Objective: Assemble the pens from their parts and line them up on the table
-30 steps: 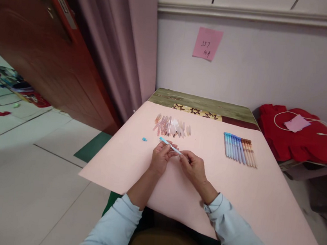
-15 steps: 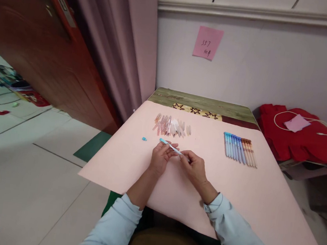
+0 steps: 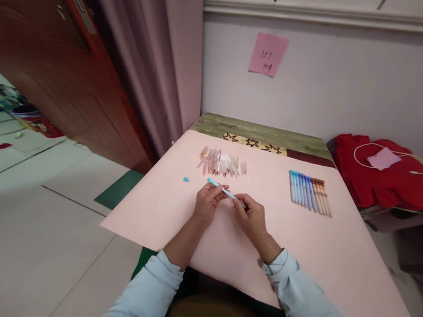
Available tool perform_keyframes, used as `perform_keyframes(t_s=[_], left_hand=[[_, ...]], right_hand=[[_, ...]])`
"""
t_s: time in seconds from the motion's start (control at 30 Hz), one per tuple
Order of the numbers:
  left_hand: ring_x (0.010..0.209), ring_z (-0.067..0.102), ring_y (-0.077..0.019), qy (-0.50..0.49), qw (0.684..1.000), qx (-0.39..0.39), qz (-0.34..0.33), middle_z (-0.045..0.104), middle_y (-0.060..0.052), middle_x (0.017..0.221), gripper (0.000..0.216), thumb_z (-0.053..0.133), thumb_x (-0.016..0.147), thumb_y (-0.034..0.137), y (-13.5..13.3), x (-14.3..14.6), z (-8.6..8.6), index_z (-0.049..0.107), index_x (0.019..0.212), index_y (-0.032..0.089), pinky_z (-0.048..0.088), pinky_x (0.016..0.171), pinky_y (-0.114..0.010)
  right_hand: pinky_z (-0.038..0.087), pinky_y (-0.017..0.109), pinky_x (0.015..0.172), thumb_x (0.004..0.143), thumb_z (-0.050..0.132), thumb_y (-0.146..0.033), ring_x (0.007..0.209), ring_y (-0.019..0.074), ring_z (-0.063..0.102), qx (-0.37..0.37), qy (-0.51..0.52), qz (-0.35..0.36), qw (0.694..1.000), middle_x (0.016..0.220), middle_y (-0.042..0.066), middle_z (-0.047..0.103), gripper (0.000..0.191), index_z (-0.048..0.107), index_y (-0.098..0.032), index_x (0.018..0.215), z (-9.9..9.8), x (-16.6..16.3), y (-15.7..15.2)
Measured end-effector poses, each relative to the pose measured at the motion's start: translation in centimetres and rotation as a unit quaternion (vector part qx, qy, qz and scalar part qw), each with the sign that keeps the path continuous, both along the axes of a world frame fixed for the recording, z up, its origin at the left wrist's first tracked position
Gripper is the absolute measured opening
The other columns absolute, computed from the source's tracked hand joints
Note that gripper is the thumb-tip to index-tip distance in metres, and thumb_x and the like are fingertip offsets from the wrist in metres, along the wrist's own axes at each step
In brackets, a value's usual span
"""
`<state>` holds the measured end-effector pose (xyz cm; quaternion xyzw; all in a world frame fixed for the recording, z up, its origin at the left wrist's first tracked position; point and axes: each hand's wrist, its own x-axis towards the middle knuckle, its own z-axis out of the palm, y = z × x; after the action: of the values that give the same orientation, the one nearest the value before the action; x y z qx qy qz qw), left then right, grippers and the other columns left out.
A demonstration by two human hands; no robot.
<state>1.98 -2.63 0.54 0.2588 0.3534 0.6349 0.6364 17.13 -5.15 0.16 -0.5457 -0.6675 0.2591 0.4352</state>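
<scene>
Both hands hold a pen (image 3: 230, 196) just above the pink sheet (image 3: 338, 254), near its middle. The left hand (image 3: 207, 202) pinches the barrel and the right hand (image 3: 253, 215) grips the near end. It looks light, stiff and smooth, likely to slip or roll, so fingertips on the barrel suit it best. A cap (image 3: 186, 179) lies apart, to the left.

Pen (image 3: 213, 182) end inside right hand (image 3: 252, 216); note (image 3: 268, 54) script illegible.
</scene>
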Motion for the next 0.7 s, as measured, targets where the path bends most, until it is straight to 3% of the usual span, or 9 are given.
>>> perform_keyframes(t_s=[0.43,0.7], left_hand=[[0.076,0.067,-0.0154,0.040,0.998,0.025,-0.048,0.072,-0.010,0.090,0.024,0.075,0.075,0.030,-0.23,0.04,-0.13,0.064,0.086,0.012,0.053,0.075,-0.030],[0.077,0.066,-0.0136,-0.022,1.000,-0.001,0.017,0.070,-0.006,0.085,0.022,0.075,0.075,0.029,0.02,0.06,-0.09,0.061,0.084,0.014,0.052,0.078,-0.029]], right_hand=[[0.042,0.023,0.058,0.091,0.052,-0.042,0.056,0.0130,0.054,0.011,0.007,-0.004,1.000,0.067,0.000,0.064,0.028,0.068,-0.020,0.092,-0.13,0.03,-0.03],[0.035,0.022,0.051,0.086,0.057,-0.040,0.051,0.0115,0.047,0.010,-0.038,-0.008,0.999,0.060,-0.003,0.059,0.022,0.068,-0.021,0.086,0.07,-0.02,-0.10]])
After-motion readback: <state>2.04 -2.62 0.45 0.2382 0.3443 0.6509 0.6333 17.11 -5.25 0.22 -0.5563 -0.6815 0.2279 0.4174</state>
